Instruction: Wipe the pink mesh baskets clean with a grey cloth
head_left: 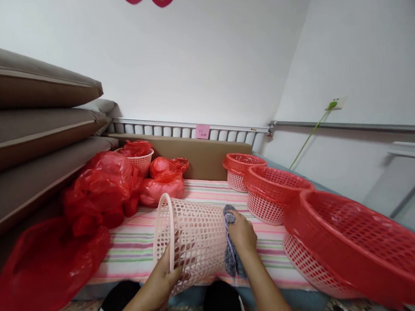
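Note:
A pale pink perforated plastic basket (201,234) lies tilted on its side above the striped sheet, its open rim toward the left. My left hand (166,271) grips it near the rim, with some fingers inside and seen through the holes. At the other end, my right hand (242,232) is closed on a grey cloth (231,256) with a light purple edge, pressed against the basket's base. The fingertips of my right hand are partly hidden by the cloth.
Pink baskets lined with red plastic bags (266,208) stand in a row at the right. Crumpled red bags (105,188) and a small basket (143,163) sit at the left, beside stacked brown cushions (35,122). A radiator (157,129) runs along the back wall.

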### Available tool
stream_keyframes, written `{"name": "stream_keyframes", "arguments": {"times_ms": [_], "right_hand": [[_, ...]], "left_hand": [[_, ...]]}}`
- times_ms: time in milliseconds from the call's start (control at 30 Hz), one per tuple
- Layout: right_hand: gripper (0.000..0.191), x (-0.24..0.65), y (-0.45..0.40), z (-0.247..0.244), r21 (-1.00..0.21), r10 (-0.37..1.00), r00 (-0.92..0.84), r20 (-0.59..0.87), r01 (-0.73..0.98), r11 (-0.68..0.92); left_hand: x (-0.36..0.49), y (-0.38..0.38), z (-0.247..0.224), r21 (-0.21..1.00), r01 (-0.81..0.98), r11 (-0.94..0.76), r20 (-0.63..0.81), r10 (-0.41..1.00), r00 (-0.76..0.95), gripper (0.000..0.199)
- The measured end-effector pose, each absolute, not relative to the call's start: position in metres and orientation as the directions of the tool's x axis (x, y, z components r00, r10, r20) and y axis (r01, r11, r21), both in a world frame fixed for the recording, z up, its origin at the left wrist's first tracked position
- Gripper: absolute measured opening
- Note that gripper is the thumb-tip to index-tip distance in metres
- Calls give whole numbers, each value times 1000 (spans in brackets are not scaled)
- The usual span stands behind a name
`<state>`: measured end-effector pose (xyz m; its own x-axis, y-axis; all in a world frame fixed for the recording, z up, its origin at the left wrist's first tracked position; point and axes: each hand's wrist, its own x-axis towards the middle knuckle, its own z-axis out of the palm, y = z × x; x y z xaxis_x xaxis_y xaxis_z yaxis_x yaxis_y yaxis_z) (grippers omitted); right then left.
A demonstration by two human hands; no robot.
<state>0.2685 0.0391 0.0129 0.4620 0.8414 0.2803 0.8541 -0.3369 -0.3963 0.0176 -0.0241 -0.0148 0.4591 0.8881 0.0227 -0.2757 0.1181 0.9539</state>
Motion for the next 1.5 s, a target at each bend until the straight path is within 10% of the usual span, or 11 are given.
{"name": "stream_keyframes", "arguments": {"times_ms": [633,1067,1500], "right_hand": [[44,235,44,7,-481,836,335,435,871,-99],[61,116,0,47,-466,779,-161,606,722,511],[52,259,36,-17,-441,829,313,463,893,-90]], "left_hand": [[15,-12,3,938,-339,67,58,936,347,96],[22,1,-17,939,-329,-102,175,964,201,86],[16,-7,-19,954,-290,79,46,915,400,99]]}}
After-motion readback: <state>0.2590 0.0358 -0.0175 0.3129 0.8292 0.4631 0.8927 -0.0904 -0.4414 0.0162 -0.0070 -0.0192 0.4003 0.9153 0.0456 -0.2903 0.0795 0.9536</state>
